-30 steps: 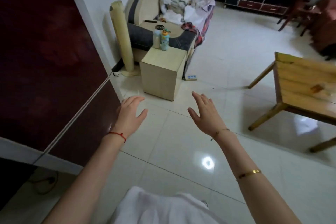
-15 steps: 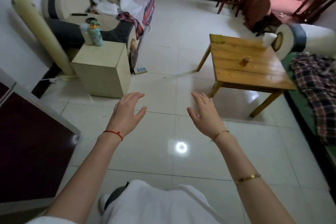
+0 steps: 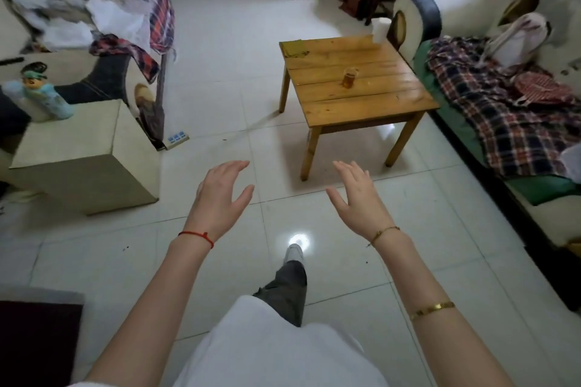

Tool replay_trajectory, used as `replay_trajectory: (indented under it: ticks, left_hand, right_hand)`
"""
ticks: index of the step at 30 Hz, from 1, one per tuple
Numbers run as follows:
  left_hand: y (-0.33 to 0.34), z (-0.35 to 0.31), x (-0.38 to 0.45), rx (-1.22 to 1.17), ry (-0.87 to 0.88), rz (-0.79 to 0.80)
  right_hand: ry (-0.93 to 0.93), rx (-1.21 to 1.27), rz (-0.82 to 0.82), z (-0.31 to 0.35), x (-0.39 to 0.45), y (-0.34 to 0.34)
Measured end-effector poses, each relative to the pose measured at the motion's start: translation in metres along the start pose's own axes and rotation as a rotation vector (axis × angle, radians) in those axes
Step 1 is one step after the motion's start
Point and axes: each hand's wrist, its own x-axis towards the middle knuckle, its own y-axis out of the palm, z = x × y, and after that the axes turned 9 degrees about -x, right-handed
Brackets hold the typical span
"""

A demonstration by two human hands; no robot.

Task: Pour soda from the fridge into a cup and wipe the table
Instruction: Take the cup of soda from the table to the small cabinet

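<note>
Two empty hands hang over the tiled floor in our head view: our left hand (image 3: 220, 198) and right hand (image 3: 358, 198), each grip wide open, fingers spread, holding nothing. Ahead, well apart from them, stands the wooden desk (image 3: 371, 104); near its middle sits the cup (image 3: 349, 77), upright, holding amber liquid

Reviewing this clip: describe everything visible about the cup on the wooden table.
The cup is small, clear and looks like plastic or glass, with amber liquid filling roughly its lower half. It stands upright near the middle of the wooden table, apart from the white roll at the far corner. Nothing touches it but the tabletop; both hands are empty and well short of it.
</note>
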Motion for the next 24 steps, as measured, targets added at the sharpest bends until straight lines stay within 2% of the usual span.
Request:
replay_trajectory:
  ticks: [6,16,24]
  left_hand:
    - [0.044,-0.027,0.089,-0.022,0.059,0.059]
    - [0.096,-0.088,0.266,-0.029,0.175,0.105]
    - [0.137,-0.119,0.359,0.006,0.210,0.189]
  right_hand:
    - [0.091,-0.004,-0.004,-0.060,0.058,-0.020]
    - [0.153,-0.043,-0.065,-0.147,0.195,-0.090]
    - [0.217,0.006,-0.048,-0.203,0.262,-0.107]
